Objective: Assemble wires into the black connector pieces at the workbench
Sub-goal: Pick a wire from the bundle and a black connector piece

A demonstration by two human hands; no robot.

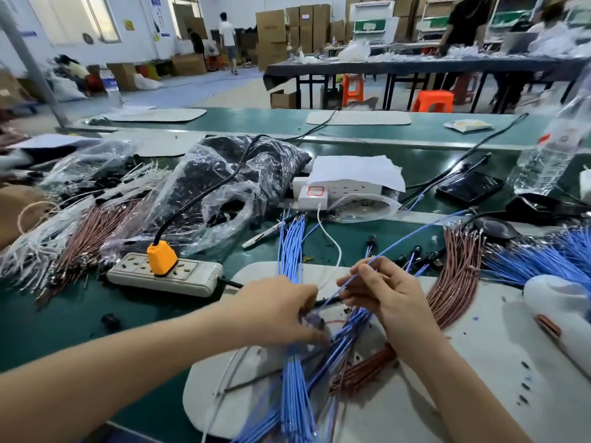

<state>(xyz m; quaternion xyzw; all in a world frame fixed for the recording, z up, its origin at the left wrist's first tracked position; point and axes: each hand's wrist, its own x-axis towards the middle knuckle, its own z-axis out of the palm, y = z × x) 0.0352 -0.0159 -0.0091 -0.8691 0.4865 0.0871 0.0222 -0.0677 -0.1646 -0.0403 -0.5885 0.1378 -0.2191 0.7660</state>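
The right hand (pixel 380 295) has its grip pinched on a single blue wire (pixel 396 247) that slants up to the right. The left hand (pixel 281 308) curls down over a bundle of blue wires (pixel 294 372) (its fingertips are blurred, so I cannot tell what its grip holds). Both work over a white mat (pixel 479 362) on the green tabletop (pixel 64 321), with small black connector pieces (pixel 415 252) just beyond

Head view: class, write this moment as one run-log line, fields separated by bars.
right hand: pinches single blue wire | left hand: curled over blue wire bundle, held item blurred | surface: white mat
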